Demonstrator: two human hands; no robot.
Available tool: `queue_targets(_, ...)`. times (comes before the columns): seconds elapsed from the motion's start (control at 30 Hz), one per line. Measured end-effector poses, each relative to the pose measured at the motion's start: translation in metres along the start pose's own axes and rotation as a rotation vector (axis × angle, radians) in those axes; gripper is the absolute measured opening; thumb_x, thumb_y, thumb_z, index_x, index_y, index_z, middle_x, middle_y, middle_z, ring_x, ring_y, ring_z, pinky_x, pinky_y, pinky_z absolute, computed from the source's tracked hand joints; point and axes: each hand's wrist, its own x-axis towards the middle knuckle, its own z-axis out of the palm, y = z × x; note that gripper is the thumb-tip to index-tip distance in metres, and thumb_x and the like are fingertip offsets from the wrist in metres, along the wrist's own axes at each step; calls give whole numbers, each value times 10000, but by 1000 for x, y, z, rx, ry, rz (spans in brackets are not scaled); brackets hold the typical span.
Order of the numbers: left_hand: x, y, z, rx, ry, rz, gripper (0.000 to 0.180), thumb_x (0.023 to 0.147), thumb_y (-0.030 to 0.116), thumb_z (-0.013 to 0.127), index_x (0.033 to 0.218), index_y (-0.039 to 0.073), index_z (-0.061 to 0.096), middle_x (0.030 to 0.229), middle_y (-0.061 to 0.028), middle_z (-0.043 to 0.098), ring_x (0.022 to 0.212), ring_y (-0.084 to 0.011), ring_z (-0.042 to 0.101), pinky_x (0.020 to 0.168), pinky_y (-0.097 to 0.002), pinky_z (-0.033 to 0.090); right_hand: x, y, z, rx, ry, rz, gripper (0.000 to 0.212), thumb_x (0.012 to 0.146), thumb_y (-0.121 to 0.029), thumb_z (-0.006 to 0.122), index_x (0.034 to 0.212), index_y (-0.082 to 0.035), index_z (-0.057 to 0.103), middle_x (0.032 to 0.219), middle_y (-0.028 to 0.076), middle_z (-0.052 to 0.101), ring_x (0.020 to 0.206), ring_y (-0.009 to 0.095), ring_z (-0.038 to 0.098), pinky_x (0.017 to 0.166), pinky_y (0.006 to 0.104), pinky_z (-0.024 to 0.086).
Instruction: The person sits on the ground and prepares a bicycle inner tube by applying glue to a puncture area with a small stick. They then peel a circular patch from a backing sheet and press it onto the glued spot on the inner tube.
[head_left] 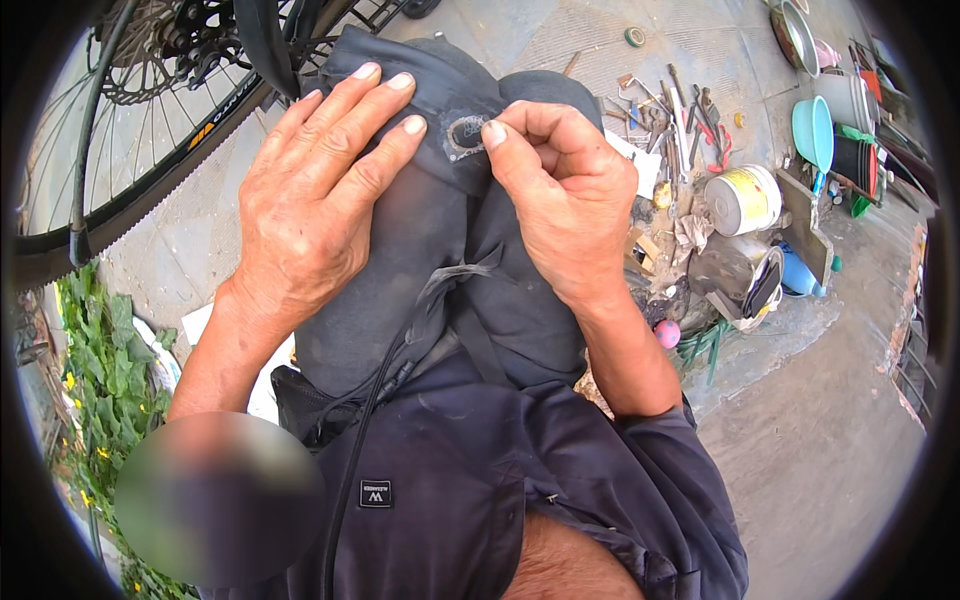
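Note:
A flattened black rubber inner tube lies across my dark-trousered knees. On it sits a small round black patch with a pale, scuffed ring around it. My left hand rests on the tube to the left of the patch, its fingers stretched out and holding nothing. At the patch's right edge is my right hand, closed in a pinch with the thumb tip touching that edge. Whatever lies between thumb and forefinger is too small to make out.
A bicycle wheel with a disc rotor stands at the upper left. Scattered hand tools, a white bucket and a turquoise basin are on the right-hand ground. Leafy plants grow at left.

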Motion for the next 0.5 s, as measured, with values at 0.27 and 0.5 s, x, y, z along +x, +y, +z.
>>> queue_targets(0.27,1,0,-1,-5,7,11,383,781,-60,623,1139,49,703,1256,-155,664,1230,-333,606,1034,-455,465,2,1,5,-119,41,-68,73,831,1,732,870,-4,670,747,21,628,560,45,542,510,215,431)
queue_targets(0.5,2,1,-1,-11,4,13,374,780,-63,626,1131,40,700,1244,-160,668,1225,-340,608,1028,-462,468,3,0,8,-248,64,-192,73,831,8,725,870,-8,666,751,25,628,569,55,569,509,214,439)
